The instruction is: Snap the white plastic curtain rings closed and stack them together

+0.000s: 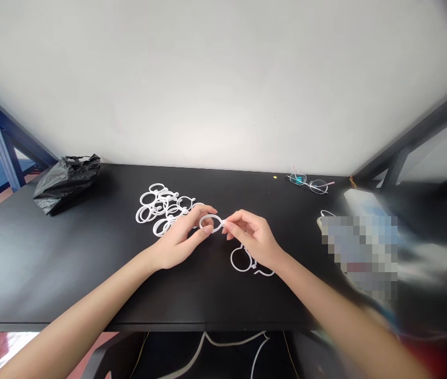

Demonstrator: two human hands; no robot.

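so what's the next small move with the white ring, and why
Probably lower the ring beside the loose rings under the right hand: that hand and the left hand pinch it in the air close to them; the pile lies farther back.

White plastic ring [211,216], seemingly open-ended, above tabletop.

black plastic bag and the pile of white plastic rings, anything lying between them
No, the head view shows only bare black tabletop between bag and ring pile.
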